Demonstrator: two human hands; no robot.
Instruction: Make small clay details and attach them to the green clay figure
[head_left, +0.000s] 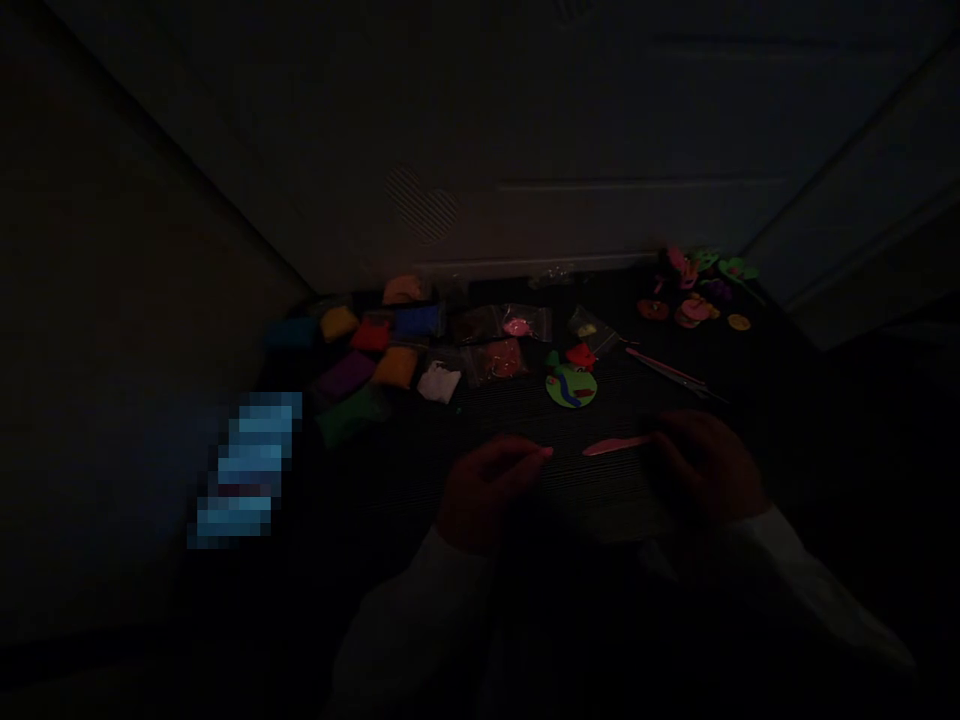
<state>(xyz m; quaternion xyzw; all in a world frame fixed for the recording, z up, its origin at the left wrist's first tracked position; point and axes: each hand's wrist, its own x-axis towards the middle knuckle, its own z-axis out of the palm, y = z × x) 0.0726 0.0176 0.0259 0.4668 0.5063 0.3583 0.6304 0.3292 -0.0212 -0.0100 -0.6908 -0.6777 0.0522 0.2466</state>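
Observation:
In dim light, my left hand pinches a small pink lump of modelling clay between thumb and fingertips. My right hand is closed round the handle of a pink plastic clay knife, whose blade points left toward the lump without touching it. Just beyond both hands lies a round green clay disc with a blue strip and small red and brown pieces on it. A red clay shape sits at its far edge.
Bags of coloured clay cover the table's left side. A bright pixelated panel is at the left edge. Long thin tools lie to the right, below several finished-looking clay pieces. A pale wall stands behind.

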